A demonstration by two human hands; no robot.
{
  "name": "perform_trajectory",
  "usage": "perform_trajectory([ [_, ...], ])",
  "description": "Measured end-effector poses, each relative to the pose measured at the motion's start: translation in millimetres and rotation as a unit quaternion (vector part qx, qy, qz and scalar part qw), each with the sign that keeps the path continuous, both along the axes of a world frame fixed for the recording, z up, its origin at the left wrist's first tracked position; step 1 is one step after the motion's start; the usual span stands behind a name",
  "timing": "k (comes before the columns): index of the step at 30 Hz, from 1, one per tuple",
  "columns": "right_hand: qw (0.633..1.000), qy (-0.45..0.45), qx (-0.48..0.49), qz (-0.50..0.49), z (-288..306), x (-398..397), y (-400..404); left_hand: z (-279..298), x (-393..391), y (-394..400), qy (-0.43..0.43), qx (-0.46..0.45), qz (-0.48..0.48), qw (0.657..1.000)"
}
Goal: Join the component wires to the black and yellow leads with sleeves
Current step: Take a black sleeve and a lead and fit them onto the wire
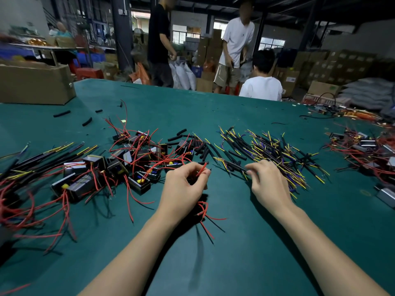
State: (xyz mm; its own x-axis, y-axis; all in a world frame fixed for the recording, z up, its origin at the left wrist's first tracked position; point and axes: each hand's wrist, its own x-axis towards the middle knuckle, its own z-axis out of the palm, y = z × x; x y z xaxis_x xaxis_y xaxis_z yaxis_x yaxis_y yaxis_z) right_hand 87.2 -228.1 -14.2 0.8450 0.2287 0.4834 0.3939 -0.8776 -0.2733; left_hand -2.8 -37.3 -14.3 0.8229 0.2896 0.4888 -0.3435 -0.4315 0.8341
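Observation:
My left hand [184, 184] grips a black component whose red wires [204, 212] hang out below the palm, and its thumb and forefinger pinch one red wire end [201, 169]. My right hand [267, 182] reaches into the near edge of the pile of black and yellow leads [271, 152], its fingertips touching a black lead [235, 166]; whether it grips it is unclear. Loose black sleeves [198, 148] lie between the piles. A heap of black components with red wires [136, 159] sits to the left.
Joined leads with components [32, 167] lie at the far left of the green table [235, 253]. Another tangle of parts [367, 150] sits at the right edge. A cardboard box [36, 84] stands back left. Three people stand or sit beyond the table.

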Motion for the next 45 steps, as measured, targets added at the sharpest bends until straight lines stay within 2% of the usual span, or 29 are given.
perform_trajectory([
  [3, 0.987, -0.009, 0.16, 0.015, 3.6, 2.7, -5.4, -0.5, 0.4, -0.5, -0.003, -0.003, 0.002, 1.0],
  [5, 0.949, 0.031, 0.312, 0.032, 11.1, 2.3, -4.5, -0.6, 0.5, -0.6, -0.005, -0.002, -0.001, 1.0],
  [7, 0.871, 0.116, 0.471, 0.07, 19.2, -0.6, -2.0, 0.1, -0.1, -0.8, -0.007, 0.001, -0.004, 1.0],
  [10, 0.71, 0.238, 0.646, 0.148, 26.9, -7.7, 4.0, 1.5, -1.2, -1.2, -0.007, 0.001, -0.008, 1.0],
  [11, 0.679, 0.261, 0.668, 0.159, 28.0, -9.5, 6.0, 1.9, -1.1, -1.1, -0.005, -0.001, -0.009, 1.0],
  [13, 0.652, 0.286, 0.682, 0.169, 27.8, -11.9, 10.7, 2.0, -1.3, -0.6, -0.001, -0.005, -0.009, 1.0],
  [25, 0.649, 0.306, 0.671, 0.185, 22.9, -14.6, 14.7, 0.9, -2.8, -0.1, 0.004, 0.001, -0.013, 1.0],
  [34, 0.666, 0.311, 0.642, 0.217, 16.5, -18.8, 20.6, -2.8, -1.2, 2.5, -0.005, 0.022, -0.007, 1.0],
  [45, 0.652, 0.302, 0.664, 0.21, 16.0, -21.2, 22.0, -2.8, -3.1, 3.1, -0.007, 0.03, -0.007, 1.0],
])
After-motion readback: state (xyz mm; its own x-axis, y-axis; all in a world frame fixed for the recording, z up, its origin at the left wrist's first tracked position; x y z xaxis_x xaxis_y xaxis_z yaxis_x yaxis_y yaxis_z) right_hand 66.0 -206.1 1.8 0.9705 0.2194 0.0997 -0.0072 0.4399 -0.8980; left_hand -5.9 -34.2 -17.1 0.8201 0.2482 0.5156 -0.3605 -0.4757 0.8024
